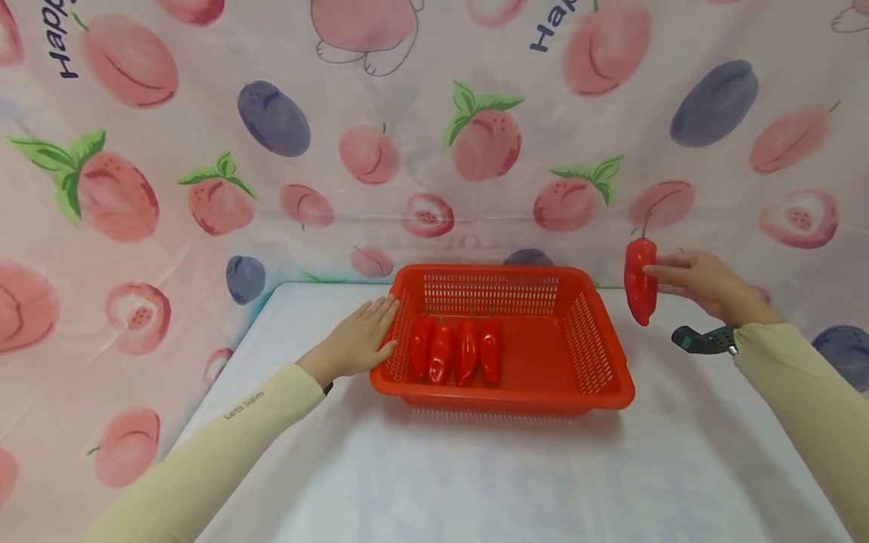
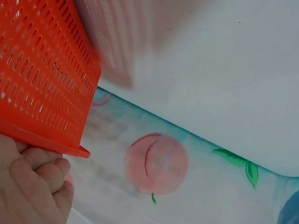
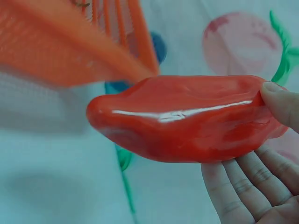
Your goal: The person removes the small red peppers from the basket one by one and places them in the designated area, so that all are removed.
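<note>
A red pepper [image 1: 640, 280] hangs tip down, stem up, to the right of the red plastic basket [image 1: 502, 400]. My right hand [image 1: 702, 283] pinches it between thumb and fingers; the right wrist view shows the glossy pepper [image 3: 187, 119] and the thumb [image 3: 280, 105] near its stem end. Several more red peppers [image 1: 466, 353] lie side by side in the basket's left half, stems toward the back. On the basket's left rim rests my left hand [image 1: 360, 339], fingers extended. Close up, the left wrist view has that hand [image 2: 35, 182] against the rim [image 2: 46, 142].
The basket stands on a white table [image 1: 475, 483], near its back edge. Behind it hangs a fruit-patterned cloth [image 1: 434, 166]. A dark wrist strap piece [image 1: 702, 340] sticks out from the right sleeve [image 1: 787, 377].
</note>
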Action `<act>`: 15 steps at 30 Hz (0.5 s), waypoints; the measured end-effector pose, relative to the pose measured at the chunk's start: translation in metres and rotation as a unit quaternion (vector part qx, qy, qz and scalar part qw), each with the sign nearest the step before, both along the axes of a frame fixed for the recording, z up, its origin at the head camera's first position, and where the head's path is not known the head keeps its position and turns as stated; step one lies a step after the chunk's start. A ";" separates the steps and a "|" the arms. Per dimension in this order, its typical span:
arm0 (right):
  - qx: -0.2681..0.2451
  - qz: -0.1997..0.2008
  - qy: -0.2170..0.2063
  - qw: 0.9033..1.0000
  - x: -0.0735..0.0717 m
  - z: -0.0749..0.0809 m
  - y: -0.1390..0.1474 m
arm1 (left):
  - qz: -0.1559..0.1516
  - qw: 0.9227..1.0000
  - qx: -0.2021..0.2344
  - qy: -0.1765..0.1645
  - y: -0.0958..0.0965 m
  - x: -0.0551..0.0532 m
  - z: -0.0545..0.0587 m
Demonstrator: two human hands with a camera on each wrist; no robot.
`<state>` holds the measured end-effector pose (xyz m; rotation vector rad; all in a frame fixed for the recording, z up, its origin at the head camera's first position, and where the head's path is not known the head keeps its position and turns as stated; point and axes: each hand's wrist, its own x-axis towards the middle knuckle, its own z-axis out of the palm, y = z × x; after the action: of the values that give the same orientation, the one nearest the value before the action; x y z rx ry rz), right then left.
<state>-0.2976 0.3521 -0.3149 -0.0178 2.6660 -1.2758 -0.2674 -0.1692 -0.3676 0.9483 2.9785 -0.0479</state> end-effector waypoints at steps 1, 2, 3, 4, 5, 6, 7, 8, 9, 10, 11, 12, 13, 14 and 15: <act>-0.002 -0.001 0.005 1.000 -0.002 -0.004 0.003 | 0.001 1.000 0.000 0.000 0.000 0.001 0.000; -0.005 -0.004 0.005 1.000 -0.004 -0.007 0.005 | 0.001 1.000 0.001 0.001 0.000 0.001 0.000; -0.010 -0.006 0.001 1.000 -0.004 -0.009 0.007 | 0.002 1.000 0.001 0.000 0.000 0.001 0.000; -0.014 -0.009 -0.006 1.000 -0.005 -0.012 0.009 | 0.003 1.000 0.001 0.000 -0.001 0.002 0.001; -0.014 -0.018 -0.014 1.000 -0.006 -0.015 0.011 | 0.005 1.000 0.000 -0.001 -0.001 0.002 0.001; -0.018 -0.027 -0.024 0.999 -0.006 -0.018 0.012 | 0.007 1.000 -0.002 0.000 0.000 0.002 0.001; -0.019 -0.030 -0.034 0.999 -0.006 -0.021 0.014 | 0.009 1.000 -0.002 -0.001 0.000 0.001 0.001; -0.019 -0.033 -0.044 0.998 -0.006 -0.024 0.015 | 0.009 1.000 -0.002 0.000 0.000 0.001 0.000; -0.016 -0.033 -0.051 0.998 -0.006 -0.028 0.017 | 0.008 1.000 -0.003 0.002 0.000 0.001 0.000; -0.014 -0.033 -0.053 0.998 -0.006 -0.031 0.018 | 0.009 1.000 -0.004 0.002 0.000 0.001 0.000; -0.010 -0.031 -0.055 0.998 -0.006 -0.034 0.019 | 0.008 1.000 -0.004 0.003 0.000 0.000 -0.001; -0.006 -0.027 -0.056 0.998 -0.005 -0.038 0.020 | 0.007 1.000 -0.005 0.005 0.000 0.000 -0.001; -0.003 -0.022 -0.057 0.998 -0.005 -0.042 0.020 | 0.005 1.000 -0.003 0.007 0.001 0.000 -0.002; 0.001 -0.020 -0.061 0.998 -0.005 -0.045 0.021 | 0.003 1.000 -0.003 0.010 0.000 -0.001 -0.002; 0.004 -0.016 -0.064 0.998 -0.004 -0.049 0.021 | 0.003 1.000 -0.004 0.012 0.001 -0.001 -0.002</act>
<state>-0.3019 0.3734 -0.3635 0.1044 2.5732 -1.2312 -0.2682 -0.1686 -0.3698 0.9459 2.9994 -0.0708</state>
